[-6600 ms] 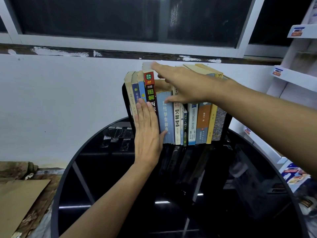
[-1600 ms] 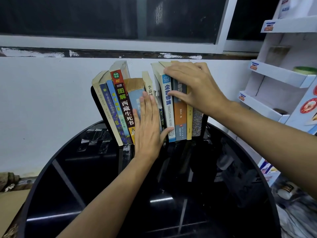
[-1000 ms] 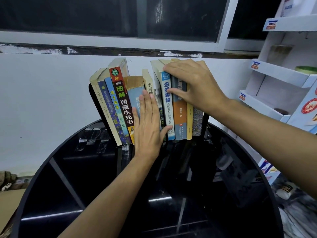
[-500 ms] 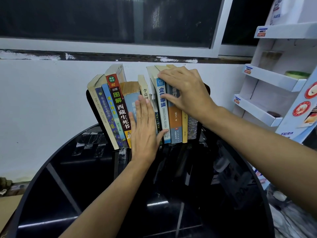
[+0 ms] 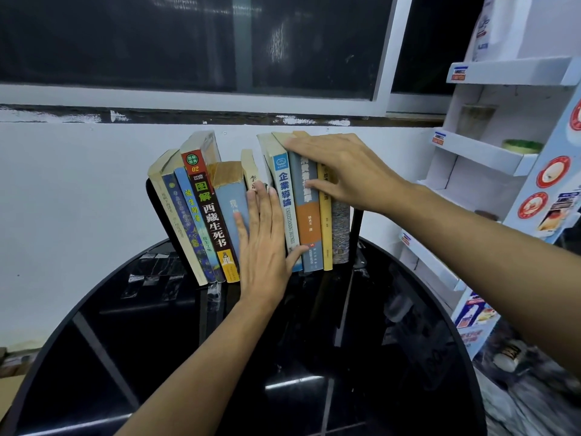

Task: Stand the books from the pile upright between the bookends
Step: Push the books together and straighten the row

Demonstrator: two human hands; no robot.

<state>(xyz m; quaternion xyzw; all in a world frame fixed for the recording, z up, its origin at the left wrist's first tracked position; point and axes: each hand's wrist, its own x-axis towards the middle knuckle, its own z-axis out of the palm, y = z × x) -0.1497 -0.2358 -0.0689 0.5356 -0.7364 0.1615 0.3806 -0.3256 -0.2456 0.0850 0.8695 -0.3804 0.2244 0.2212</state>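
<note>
A row of several books stands on the round black glass table, between a black left bookend and a black right bookend. The left books lean left; the right ones stand nearly upright. My left hand presses flat, fingers straight, against the spines in the middle of the row. My right hand lies over the tops of the right-hand books, fingers spread across their top edges and thumb on the grey-and-orange spine.
A white wall and dark window rise right behind the books. A white display rack with shelves stands at the right, close to the table's edge. Cluttered packets lie on the floor at lower right.
Both hands keep their places on the row. My right hand's fingers have flattened a little over the book tops. The view has shifted slightly.
</note>
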